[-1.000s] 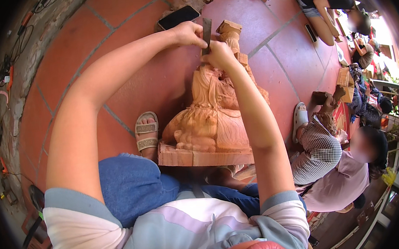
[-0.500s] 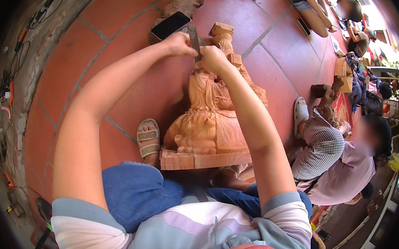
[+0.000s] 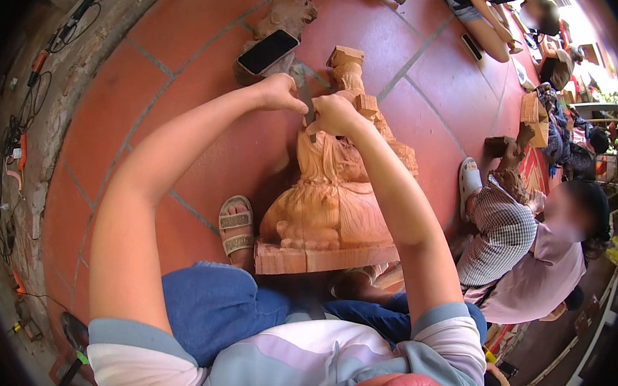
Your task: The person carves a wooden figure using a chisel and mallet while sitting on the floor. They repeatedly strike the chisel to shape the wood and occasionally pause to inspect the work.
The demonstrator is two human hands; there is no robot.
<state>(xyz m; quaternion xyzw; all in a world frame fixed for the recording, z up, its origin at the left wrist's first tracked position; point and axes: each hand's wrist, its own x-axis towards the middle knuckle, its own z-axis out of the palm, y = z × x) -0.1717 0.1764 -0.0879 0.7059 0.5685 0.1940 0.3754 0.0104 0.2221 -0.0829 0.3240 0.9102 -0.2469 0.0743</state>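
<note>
Head view: left hand [image 3: 279, 92], right hand [image 3: 332, 114] grip clamped on chisel [image 3: 308, 102] against wooden statue [image 3: 337, 191].

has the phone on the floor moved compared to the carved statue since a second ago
No. The phone lies in the same spot up-left of the wooden statue; only the camera view shifted.
</note>
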